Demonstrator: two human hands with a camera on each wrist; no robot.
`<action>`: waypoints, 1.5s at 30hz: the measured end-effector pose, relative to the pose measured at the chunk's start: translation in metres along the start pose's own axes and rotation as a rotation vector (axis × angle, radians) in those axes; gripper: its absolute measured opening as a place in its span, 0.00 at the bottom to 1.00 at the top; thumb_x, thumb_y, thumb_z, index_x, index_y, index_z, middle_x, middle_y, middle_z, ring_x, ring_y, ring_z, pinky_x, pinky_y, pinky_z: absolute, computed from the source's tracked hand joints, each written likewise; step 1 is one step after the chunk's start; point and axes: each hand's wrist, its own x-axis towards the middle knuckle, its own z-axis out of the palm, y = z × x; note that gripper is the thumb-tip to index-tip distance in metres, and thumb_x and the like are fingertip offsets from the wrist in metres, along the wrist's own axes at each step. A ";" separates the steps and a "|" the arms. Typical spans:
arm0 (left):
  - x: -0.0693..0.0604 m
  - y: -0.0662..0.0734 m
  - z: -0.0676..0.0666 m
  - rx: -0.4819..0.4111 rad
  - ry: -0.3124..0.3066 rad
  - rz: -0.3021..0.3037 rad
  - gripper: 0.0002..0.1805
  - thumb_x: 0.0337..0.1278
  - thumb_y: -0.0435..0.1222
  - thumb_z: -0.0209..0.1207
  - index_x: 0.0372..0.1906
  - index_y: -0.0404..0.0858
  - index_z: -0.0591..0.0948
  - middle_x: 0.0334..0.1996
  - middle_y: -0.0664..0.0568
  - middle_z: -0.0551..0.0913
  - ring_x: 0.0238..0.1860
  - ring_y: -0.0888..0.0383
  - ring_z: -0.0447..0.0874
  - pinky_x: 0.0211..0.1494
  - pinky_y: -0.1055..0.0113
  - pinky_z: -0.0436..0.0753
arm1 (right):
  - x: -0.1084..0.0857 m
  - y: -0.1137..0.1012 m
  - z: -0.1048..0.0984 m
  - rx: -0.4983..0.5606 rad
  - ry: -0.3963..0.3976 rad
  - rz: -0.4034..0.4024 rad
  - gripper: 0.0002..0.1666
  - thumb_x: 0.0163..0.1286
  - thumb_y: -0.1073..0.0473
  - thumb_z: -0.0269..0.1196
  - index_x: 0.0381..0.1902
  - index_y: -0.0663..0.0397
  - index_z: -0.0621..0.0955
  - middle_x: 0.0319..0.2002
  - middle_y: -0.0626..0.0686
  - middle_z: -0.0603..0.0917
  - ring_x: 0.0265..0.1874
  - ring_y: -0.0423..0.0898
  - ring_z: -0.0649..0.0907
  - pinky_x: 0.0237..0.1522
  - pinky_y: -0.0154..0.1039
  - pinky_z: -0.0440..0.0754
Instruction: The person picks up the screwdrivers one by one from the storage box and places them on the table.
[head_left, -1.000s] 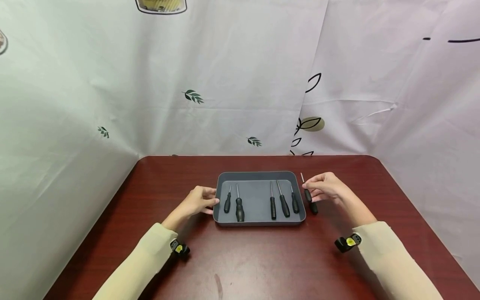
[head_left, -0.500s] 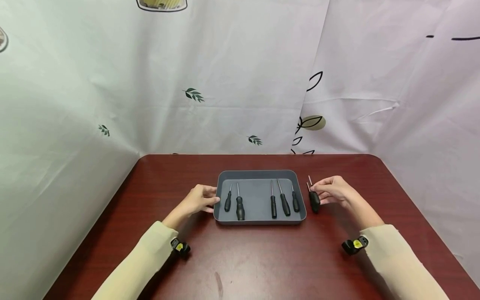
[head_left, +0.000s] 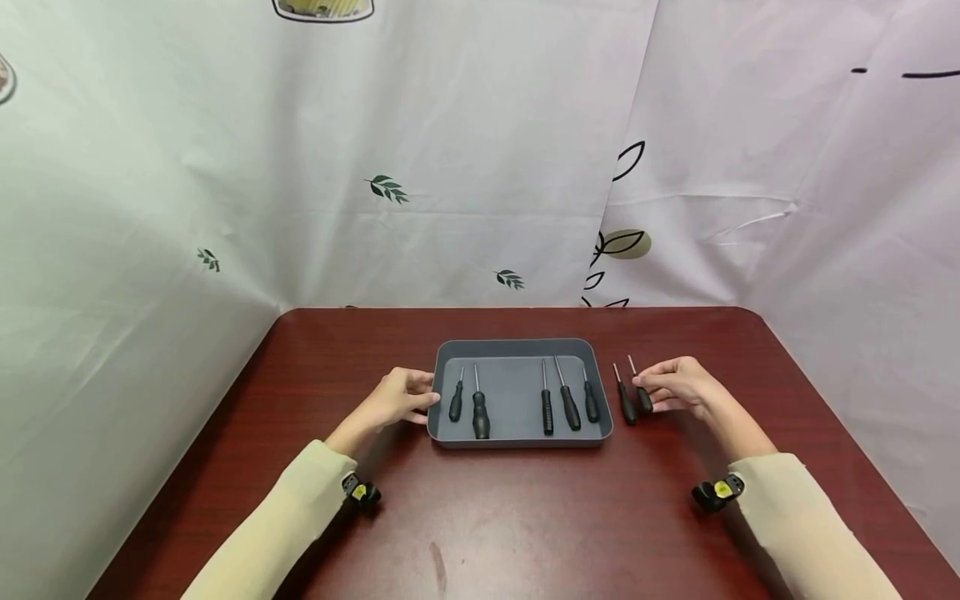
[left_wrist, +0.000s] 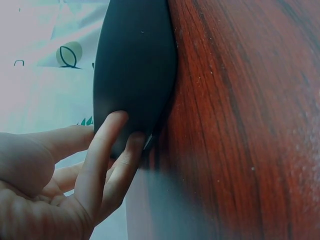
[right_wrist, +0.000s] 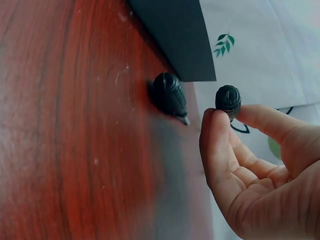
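On the table lies a shallow grey tray with several black-handled screwdrivers in it, some at its left end, others at its right. My left hand grips the tray's left end; in the left wrist view, fingertips press its outer wall. Right of the tray, my right hand pinches a small black screwdriver between thumb and fingers. Its handle end faces the right wrist camera. Beside it another black screwdriver lies on the table, apart from the held one.
The dark red wooden table extends in front of the tray and to both sides. A white patterned cloth hangs behind it and along the sides. A small black camera is strapped at each wrist.
My right hand has moved rightward and slightly nearer with the screwdriver, away from the tray and the loose screwdriver, which now shows fully. My left hand has stayed at the tray.
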 end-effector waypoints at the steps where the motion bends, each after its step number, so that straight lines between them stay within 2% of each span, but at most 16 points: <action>1: 0.000 0.000 0.000 0.000 0.001 -0.002 0.27 0.66 0.25 0.61 0.65 0.18 0.69 0.49 0.28 0.81 0.42 0.43 0.88 0.35 0.58 0.90 | 0.000 0.000 -0.001 -0.001 0.003 0.002 0.04 0.68 0.65 0.65 0.35 0.58 0.87 0.26 0.50 0.83 0.22 0.41 0.84 0.28 0.37 0.89; 10: 0.002 -0.001 0.000 -0.011 0.002 -0.005 0.26 0.66 0.25 0.60 0.65 0.18 0.69 0.49 0.28 0.82 0.41 0.43 0.88 0.35 0.58 0.90 | 0.002 0.003 -0.003 -0.009 0.022 0.006 0.05 0.68 0.66 0.65 0.38 0.62 0.86 0.25 0.50 0.83 0.21 0.41 0.84 0.27 0.38 0.89; 22: 0.002 -0.001 0.000 -0.015 0.008 -0.016 0.26 0.66 0.25 0.60 0.65 0.20 0.70 0.50 0.28 0.81 0.41 0.44 0.88 0.35 0.58 0.90 | 0.008 0.005 0.001 -0.079 0.062 -0.007 0.09 0.67 0.68 0.66 0.41 0.73 0.83 0.24 0.50 0.85 0.19 0.42 0.84 0.24 0.38 0.88; 30: 0.002 0.001 0.000 -0.028 0.011 -0.006 0.26 0.65 0.24 0.60 0.64 0.18 0.70 0.47 0.29 0.82 0.40 0.45 0.88 0.34 0.58 0.90 | 0.010 0.006 0.002 -0.115 0.080 -0.020 0.12 0.68 0.69 0.64 0.43 0.78 0.81 0.25 0.50 0.85 0.18 0.42 0.82 0.24 0.38 0.88; 45: 0.001 0.001 -0.001 -0.023 0.010 -0.011 0.26 0.66 0.25 0.60 0.65 0.19 0.70 0.48 0.30 0.82 0.40 0.46 0.88 0.34 0.58 0.90 | 0.013 0.009 0.006 -0.190 0.113 -0.028 0.12 0.66 0.70 0.64 0.41 0.80 0.79 0.23 0.50 0.83 0.17 0.41 0.81 0.22 0.38 0.88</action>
